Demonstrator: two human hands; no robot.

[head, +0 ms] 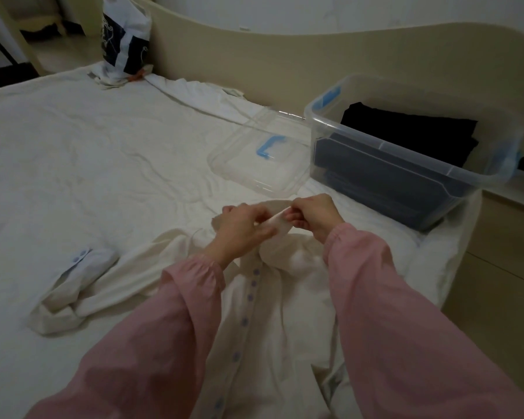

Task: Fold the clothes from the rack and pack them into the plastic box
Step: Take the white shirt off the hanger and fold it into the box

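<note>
A white button-up shirt with pale purple buttons lies front-up on the bed, its collar toward the far side. One sleeve stretches out to the left, its cuff folded back. My left hand and my right hand both pinch the collar, close together and lifting it slightly. The clear plastic box with blue latches stands on the bed at the far right, holding dark folded clothes.
The box's clear lid lies flat on the bed, left of the box. A beige headboard runs behind. A white and navy bag leans at the far bed corner. The bed's right edge drops off beside a beige cabinet.
</note>
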